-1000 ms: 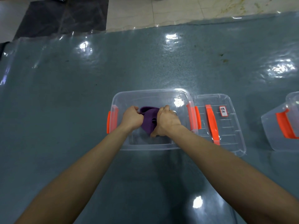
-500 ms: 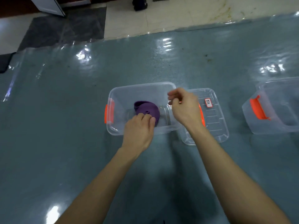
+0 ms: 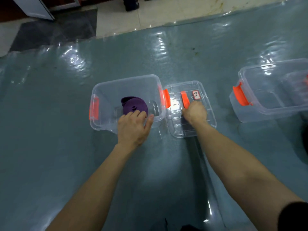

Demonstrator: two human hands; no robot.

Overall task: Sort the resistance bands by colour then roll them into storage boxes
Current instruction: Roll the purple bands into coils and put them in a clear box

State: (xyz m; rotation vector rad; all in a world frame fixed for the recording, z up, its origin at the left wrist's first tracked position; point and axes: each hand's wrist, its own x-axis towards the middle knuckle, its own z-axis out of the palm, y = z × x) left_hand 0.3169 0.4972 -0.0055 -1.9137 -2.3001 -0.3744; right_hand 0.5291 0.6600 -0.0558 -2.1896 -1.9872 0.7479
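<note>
A rolled purple resistance band (image 3: 133,104) lies on the floor of a clear storage box (image 3: 106,84) with orange side latches. My left hand (image 3: 133,127) reaches over the box's near wall, its straight fingers resting at the band's near edge. The box's clear lid (image 3: 205,90) lies flat just to the right, with an orange handle (image 3: 184,98) and a small label (image 3: 196,95). My right hand (image 3: 195,112) sits on the lid, fingers curled over the near end of the orange handle, which it hides.
A second clear box (image 3: 266,112) with an orange latch stands at the right, partly cut off by the frame edge. Everything sits on a glossy blue-grey sheet (image 3: 50,130). Tiled floor (image 3: 150,12) lies beyond its far edge.
My right hand has left the box's right edge and come down onto the lid's orange handle. My left hand stays at the box's near wall by the purple band.
</note>
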